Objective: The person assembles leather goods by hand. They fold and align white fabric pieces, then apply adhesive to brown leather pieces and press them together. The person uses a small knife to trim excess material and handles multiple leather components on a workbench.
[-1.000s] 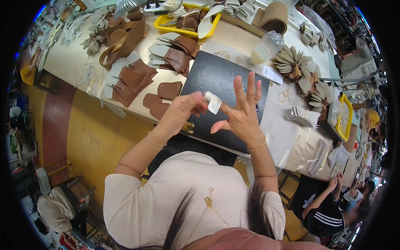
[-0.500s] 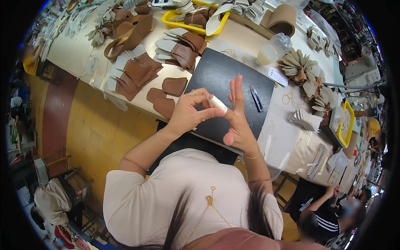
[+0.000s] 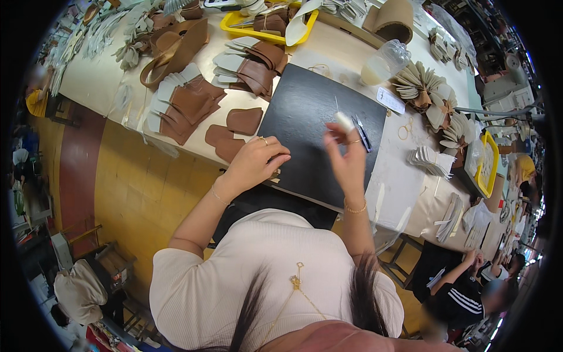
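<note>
My left hand (image 3: 258, 158) is held over the near left corner of a black board (image 3: 305, 111), its fingers loosely bent and nothing visible in them. Over the board's right half is my right hand (image 3: 346, 155), slightly smeared by motion, with its thumb apart from the bent fingers. A white finger wrap (image 3: 345, 121) covers one of its raised fingers. Just beside that finger lies a pair of dark-handled snips (image 3: 362, 135). A thin needle-like piece (image 3: 336, 103) shows on the board above the fingertips. Loose brown leather pieces (image 3: 244, 121) lie left of the board.
Fanned stacks of brown leather pieces (image 3: 190, 108) and a yellow tray (image 3: 305, 35) stand at the back left. To the right are a plastic bottle (image 3: 384, 64), a white label card (image 3: 390, 100), scissors (image 3: 404, 130) and pale bundles (image 3: 431, 161). Another person (image 3: 460, 302) sits at the lower right.
My left hand has let go of the white wrap on my right hand's finger and drawn slightly left. My right hand has moved farther up the board, toward the snips, its fingers now bent.
</note>
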Available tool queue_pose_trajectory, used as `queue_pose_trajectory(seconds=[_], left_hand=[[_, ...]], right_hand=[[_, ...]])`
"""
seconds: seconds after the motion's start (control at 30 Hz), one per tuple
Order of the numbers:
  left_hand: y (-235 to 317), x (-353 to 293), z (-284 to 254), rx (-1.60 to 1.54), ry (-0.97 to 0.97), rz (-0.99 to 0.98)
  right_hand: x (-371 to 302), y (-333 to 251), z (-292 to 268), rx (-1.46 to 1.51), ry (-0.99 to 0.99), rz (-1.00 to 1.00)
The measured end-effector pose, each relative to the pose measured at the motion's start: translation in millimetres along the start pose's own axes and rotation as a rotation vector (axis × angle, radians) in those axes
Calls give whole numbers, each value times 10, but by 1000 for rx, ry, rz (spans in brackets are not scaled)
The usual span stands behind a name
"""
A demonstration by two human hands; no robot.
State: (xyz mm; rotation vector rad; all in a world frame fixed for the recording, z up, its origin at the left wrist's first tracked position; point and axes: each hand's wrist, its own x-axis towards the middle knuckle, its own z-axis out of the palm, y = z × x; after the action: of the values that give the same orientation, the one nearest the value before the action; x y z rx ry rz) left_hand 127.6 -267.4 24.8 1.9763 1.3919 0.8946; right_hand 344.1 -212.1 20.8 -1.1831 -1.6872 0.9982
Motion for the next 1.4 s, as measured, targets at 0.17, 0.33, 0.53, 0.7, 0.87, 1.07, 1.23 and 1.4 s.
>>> queue_pose_trajectory(seconds=[0.17,0.33,0.53,0.7,0.87,1.07,1.23,1.4], left_hand=[[-18,-52,63,-9,-27,-16],[28,-3,118,38,-90,129],[-320,-28,-246,134,123,-4],[-1397,-341,-1203,192,905,-577],[-2314,-1175,-1892,540,903,-1035],[-2658,-1389,-1633,468,1061,-935],[-2230,-1321,-1846,52,1216,-958],[-932,-992,-2119,-392,1008,-638]], right_hand=[[435,306,-153,-630,86,58],[755,435,88,-934,-41,151],[959,396,172,-1123,-254,183],[929,461,114,-1054,-279,38],[844,415,33,-732,-214,73],[723,411,102,-437,-198,40],[607,464,119,-45,-230,217],[567,136,285,317,-347,175]])
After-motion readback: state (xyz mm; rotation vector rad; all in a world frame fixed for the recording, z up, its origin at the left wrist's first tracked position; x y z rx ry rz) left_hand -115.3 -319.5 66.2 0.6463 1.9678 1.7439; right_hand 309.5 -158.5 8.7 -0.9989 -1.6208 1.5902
